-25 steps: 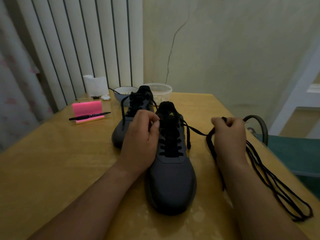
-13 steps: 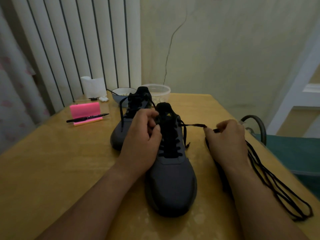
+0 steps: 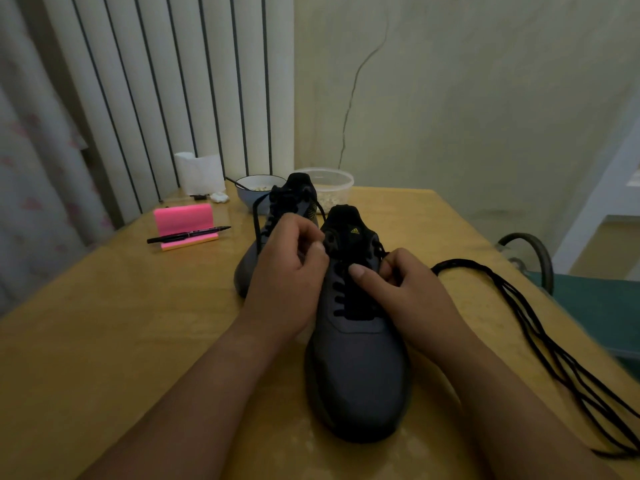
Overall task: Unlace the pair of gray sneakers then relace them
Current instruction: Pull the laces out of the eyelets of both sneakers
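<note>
Near sneaker (image 3: pixel 360 368) seems nearly laced: left hand (image 3: pixel 287 268) grips its collar, right hand (image 3: pixel 405 289) pinches the lace (image 3: pixel 540 327); far sneaker (image 3: pixel 292 195) looks unfinished.

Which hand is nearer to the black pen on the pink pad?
Left. The left hand grips the near sneaker at its eyelets, right of the pen; the right hand pinches the lace on the sneaker's other side, farther away.

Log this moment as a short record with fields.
near sneaker: gray, on table, partly laced
far sneaker: behind it, lace ends hanging
left hand: grip on near sneaker's top eyelets
right hand: pinches black lace beside eyelets
black lace: slack trails right across table
clutter: pink notepad, pen, bowl, plastic tub
</note>
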`<state>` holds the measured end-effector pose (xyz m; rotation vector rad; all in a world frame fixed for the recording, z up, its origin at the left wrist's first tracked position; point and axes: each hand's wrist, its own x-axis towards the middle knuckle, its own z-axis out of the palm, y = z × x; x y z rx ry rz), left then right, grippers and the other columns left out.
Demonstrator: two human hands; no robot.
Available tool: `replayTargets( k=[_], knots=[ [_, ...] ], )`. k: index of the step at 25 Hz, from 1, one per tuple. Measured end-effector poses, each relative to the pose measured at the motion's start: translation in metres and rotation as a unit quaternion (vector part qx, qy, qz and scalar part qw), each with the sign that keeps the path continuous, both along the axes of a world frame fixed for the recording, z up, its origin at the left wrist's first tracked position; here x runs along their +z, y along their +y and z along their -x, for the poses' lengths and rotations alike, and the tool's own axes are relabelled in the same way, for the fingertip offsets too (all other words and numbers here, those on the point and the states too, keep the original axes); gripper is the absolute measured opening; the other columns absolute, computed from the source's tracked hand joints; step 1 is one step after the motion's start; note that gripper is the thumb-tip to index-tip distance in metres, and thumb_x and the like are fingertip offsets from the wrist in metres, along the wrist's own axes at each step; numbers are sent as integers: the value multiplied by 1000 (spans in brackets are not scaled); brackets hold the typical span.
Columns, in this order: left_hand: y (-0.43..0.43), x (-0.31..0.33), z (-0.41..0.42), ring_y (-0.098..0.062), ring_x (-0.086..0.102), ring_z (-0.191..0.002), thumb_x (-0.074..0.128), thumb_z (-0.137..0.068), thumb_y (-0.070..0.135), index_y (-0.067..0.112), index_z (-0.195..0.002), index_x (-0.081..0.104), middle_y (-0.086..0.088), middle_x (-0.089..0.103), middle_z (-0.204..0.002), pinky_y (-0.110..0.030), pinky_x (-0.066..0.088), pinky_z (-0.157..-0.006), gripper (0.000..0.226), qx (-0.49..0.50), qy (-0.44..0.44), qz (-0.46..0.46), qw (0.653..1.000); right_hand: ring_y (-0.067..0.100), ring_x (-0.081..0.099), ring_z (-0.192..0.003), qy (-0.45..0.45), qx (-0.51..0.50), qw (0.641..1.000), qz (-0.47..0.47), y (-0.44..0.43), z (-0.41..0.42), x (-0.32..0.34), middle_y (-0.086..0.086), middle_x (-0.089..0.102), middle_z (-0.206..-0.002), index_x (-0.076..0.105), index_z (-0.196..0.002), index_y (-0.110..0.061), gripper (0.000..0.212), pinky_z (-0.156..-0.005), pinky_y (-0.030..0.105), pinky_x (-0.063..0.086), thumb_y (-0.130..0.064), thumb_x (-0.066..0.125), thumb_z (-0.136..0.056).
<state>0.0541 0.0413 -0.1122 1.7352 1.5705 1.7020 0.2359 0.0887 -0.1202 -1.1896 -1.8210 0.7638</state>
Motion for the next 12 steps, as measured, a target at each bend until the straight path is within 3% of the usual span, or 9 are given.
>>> replayTargets(
  k=[3,5,6,8,10,12],
  knots=[
    [-3,1,0,-4,54,-94,67,-96,18,24,-105,56,12,49,-106,-10,43,-78,15,3,116,-11,993,1,45,-56,7,6,1000,-9,0,1,-2,-7,51,-70,51,-83,-17,45,-50,14,37,-56,73,-88],
    [-4,3,-1,-4,54,-95,68,-98,17,22,-100,58,12,49,-105,-9,42,-79,11,8,135,-34,990,0,46,-56,5,10,1000,-9,-1,1,-2,-7,51,-70,51,-84,-16,46,-50,14,37,-56,73,-89],
    [-3,3,0,-6,55,-92,66,-100,16,20,-98,59,10,52,-103,-11,44,-78,9,8,114,-35,993,0,46,-56,4,11,1000,-8,0,0,-2,-8,51,-70,51,-84,-16,46,-50,14,37,-56,73,-89],
    [0,6,4,-7,58,-79,62,-102,14,16,-98,60,5,61,-92,-19,48,-71,5,-40,-37,4,998,1,46,-56,0,8,1000,-6,0,1,-2,-8,51,-70,51,-83,-17,45,-50,14,38,-56,72,-89],
    [1,9,7,-7,56,-70,61,-103,13,11,-98,59,4,62,-80,-21,47,-65,6,-106,-150,62,981,1,46,-57,-2,-1,1000,-7,0,2,-3,-7,52,-71,51,-83,-17,46,-51,14,38,-57,71,-89],
    [1,10,8,-1,55,-67,67,-100,20,14,-96,60,7,60,-75,-15,45,-61,10,-102,-71,89,988,1,46,-57,-2,-4,1000,-8,0,2,-4,-6,53,-71,51,-83,-17,46,-50,14,38,-58,71,-89]
  ],
)
